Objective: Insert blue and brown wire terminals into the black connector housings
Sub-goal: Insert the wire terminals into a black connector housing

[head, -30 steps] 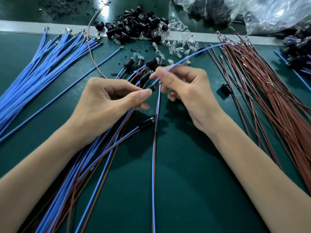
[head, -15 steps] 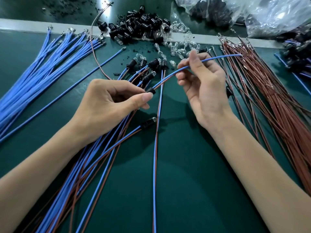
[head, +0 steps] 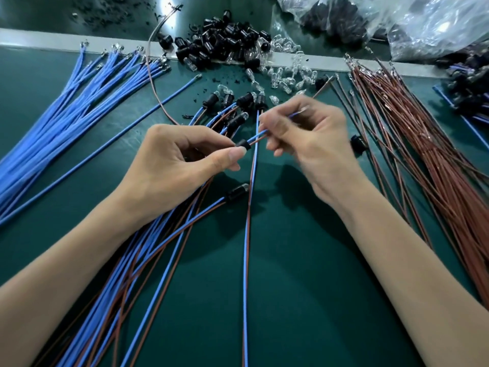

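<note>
My left hand (head: 180, 157) pinches a small black connector housing (head: 243, 144) between thumb and fingers. A blue wire and a brown wire (head: 258, 136) run out of the housing to the right, into my right hand (head: 309, 139). The fingers of my right hand curl round both wires close to the housing, and the blue wire's metal terminal end (head: 303, 110) sticks out past them. Finished blue-and-brown pairs with housings (head: 234, 193) lie beneath my hands.
Loose blue wires (head: 79, 102) fan out at the left, and brown wires (head: 423, 144) lie at the right. A heap of black housings (head: 219, 46) and clear glass bulbs (head: 288, 75) sits at the back. Plastic bags (head: 397, 19) occupy the back right. One lone housing (head: 357, 145) lies by the brown wires.
My right hand has slid back along the blue wire from the far right to just beside the housing. My left hand keeps its pinch on the housing.
</note>
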Motion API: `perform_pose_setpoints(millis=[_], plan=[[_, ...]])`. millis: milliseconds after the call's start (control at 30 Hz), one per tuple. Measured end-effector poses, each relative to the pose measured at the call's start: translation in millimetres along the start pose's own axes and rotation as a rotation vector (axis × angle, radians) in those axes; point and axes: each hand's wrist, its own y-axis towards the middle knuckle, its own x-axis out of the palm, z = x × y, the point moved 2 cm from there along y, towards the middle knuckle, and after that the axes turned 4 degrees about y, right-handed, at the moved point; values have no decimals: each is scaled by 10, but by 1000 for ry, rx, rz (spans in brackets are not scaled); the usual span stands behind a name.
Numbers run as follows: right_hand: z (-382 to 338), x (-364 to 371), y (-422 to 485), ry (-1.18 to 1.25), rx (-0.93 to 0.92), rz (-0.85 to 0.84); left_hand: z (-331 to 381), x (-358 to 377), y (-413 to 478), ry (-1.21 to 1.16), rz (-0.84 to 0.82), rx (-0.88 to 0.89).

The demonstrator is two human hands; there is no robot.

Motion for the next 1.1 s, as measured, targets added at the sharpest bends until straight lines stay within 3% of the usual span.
perform_pose_setpoints(millis=[133,200,300,533,900,1100], plan=[[-14,40,2,36,54,-111,-12,-3,3,-1,1,6],[-43,-29,35,179,40,-1,-18,-17,-3,-1,16,3],[-49,-127,59,165,-19,179,-12,-21,-9,-6,15,-11],[-75,-187,68,116,-98,257,1,-14,-10,7,-5,-4],[8,-82,41,25,41,67,-43,-27,4,-9,21,-35],[-22,-72,19,68,-7,-64,-62,-32,23,-18,39,-37]])
